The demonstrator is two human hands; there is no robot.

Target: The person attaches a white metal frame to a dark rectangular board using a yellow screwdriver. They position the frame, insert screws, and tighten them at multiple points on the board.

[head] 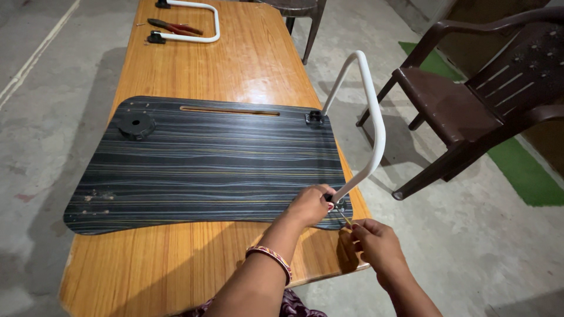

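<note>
We see the left hand [309,204] clamped on the stiff white tube leg [370,117] at its bracket, the right hand [376,243] pinching a thin, slippery-looking screwdriver [344,218] over the rigid, light-seeming striped board [205,164].

Concrete floor [487,258] – brown plastic chair [470,111], green mat [523,170] rt.

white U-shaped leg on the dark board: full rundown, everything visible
The white leg is a bent tube, smooth, looks like painted metal. It stands raised over the right edge of the dark striped board, arching out past the table edge. Its far end sits in a black bracket; its near end meets the board's near right corner, where the left hand grips it. The right hand holds a thin tool there.
</note>
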